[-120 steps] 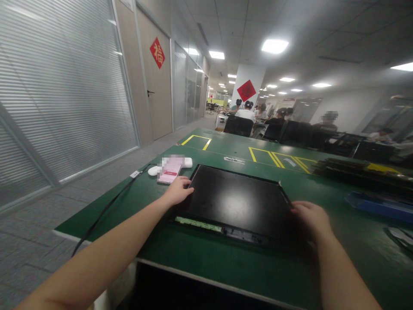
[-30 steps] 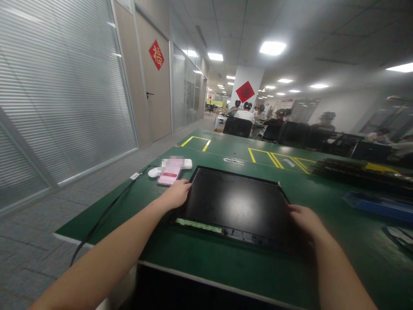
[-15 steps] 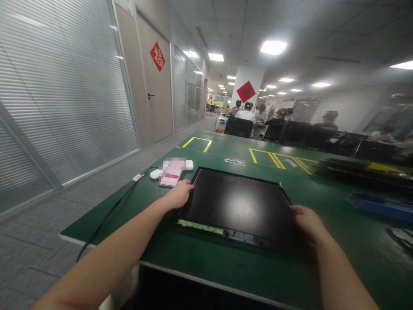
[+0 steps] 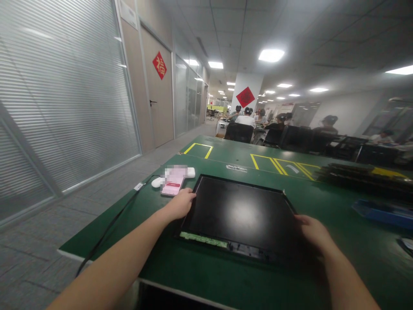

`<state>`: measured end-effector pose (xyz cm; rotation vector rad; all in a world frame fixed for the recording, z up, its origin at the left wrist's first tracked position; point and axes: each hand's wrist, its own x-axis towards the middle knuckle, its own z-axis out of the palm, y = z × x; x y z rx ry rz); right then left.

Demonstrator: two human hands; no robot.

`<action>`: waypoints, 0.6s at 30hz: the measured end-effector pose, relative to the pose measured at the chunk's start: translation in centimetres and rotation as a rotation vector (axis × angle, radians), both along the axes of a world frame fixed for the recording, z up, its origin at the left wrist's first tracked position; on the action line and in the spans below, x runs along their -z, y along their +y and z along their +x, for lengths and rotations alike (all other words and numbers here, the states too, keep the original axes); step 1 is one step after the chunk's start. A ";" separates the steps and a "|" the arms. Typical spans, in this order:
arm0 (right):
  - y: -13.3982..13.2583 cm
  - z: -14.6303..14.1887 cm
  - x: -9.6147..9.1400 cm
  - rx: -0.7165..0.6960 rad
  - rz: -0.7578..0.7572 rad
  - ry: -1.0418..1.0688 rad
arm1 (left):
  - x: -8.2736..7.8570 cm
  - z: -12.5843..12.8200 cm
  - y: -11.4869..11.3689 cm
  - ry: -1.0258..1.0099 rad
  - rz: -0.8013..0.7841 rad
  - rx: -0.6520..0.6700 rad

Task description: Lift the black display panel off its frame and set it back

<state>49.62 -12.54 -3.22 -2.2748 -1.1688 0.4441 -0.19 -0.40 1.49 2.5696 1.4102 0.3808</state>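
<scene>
A black flat screen panel (image 4: 240,213) lies face up on the green table (image 4: 206,267), with a green circuit strip (image 4: 200,239) along its near edge. My left hand (image 4: 180,203) grips the panel's left edge, fingers curled over it. My right hand (image 4: 314,234) holds the panel's right edge, fingers closed on it.
A pink phone (image 4: 173,184) rests on a white device (image 4: 190,172) left of the panel, with a black cable (image 4: 109,226) running off the table's edge. Stacked dark panels (image 4: 361,176) and a blue tray (image 4: 380,211) lie at right. Several people sit at desks beyond.
Both hands stay on the panel's edges. The view has tilted slightly, so everything sits a little lower in the picture.
</scene>
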 end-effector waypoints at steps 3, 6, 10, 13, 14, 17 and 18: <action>-0.1 0.1 0.3 0.005 0.017 -0.005 | 0.0 0.0 -0.1 0.004 -0.007 -0.009; -0.1 0.2 0.5 0.001 0.026 -0.007 | 0.2 0.0 -0.1 -0.016 -0.009 -0.019; 0.0 0.5 0.5 -0.022 0.018 0.009 | 0.4 0.1 -0.1 -0.008 0.007 -0.026; 0.0 0.7 0.5 -0.040 0.028 0.011 | 0.5 0.2 0.0 0.009 0.018 -0.031; 0.0 0.7 0.5 -0.045 0.031 0.009 | 0.6 0.3 0.0 0.015 0.020 -0.035; 0.0 0.6 0.6 -0.051 0.041 -0.007 | 0.6 0.3 -0.1 0.020 0.020 -0.039; -0.1 0.5 0.6 -0.051 0.045 -0.013 | 0.5 0.3 -0.1 0.015 0.018 -0.041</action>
